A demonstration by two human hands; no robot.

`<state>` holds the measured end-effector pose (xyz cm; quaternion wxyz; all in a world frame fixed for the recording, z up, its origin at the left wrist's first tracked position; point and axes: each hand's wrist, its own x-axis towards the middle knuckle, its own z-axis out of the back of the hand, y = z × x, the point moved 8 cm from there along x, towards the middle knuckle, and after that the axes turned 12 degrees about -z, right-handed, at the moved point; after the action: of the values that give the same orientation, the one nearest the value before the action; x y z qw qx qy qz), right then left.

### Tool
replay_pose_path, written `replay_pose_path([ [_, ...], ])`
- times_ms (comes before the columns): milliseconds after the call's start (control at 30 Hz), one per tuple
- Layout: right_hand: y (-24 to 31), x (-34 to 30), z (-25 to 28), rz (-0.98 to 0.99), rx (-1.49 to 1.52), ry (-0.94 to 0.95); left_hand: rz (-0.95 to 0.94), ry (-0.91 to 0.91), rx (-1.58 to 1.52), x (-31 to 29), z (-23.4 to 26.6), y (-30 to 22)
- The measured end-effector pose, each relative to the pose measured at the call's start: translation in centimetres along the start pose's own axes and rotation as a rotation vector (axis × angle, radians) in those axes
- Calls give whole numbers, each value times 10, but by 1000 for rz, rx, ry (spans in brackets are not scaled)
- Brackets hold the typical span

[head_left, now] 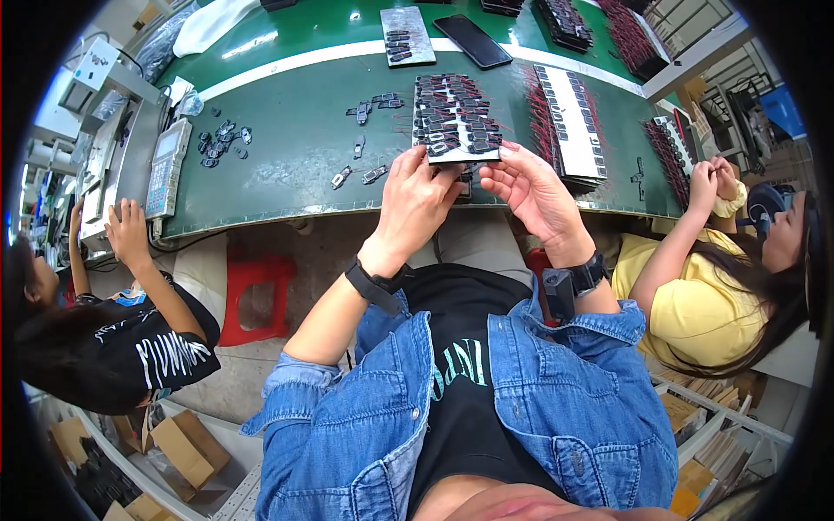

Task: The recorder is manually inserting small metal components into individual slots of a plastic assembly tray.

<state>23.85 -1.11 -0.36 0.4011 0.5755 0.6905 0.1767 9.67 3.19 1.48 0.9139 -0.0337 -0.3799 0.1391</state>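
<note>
A white board (465,154) carries rows of small black parts (452,113) with thin red and black wires, close to the table's near edge. My left hand (417,198) is at the board's near left corner, its fingers bent and closed around the edge; some fingertips are hidden. By the near right corner is my right hand (540,198), palm turned inward, fingers loosely curled and apart. Its upper fingertips reach the corner or lie just beside it. Loose black parts (373,175) lie left of the board, with a pile of small dark pieces (224,143) farther left.
Right of me stands a stack of white boards (569,122) with red-wired parts. A phone (473,41) and another board (407,36) lie farther back on the green table (287,148). Co-workers sit on both sides, one near a grey keypad device (168,169). A red stool (256,300) is at left.
</note>
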Motion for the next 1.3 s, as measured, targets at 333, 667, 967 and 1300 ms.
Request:
replay_pose_path([
  [333, 0, -1, 1, -6, -7, 14, -13, -44, 57, 3, -6, -10],
  [667, -1, -3, 3, -25, 4, -7, 116, -170, 205, -38, 55, 15],
  [967, -3, -1, -2, -23, -21, -2, 287, 55, 295, -54, 56, 61],
  [1300, -1, -1, 1, -19, -52, 9, 33, -15, 176, -29, 46, 8],
])
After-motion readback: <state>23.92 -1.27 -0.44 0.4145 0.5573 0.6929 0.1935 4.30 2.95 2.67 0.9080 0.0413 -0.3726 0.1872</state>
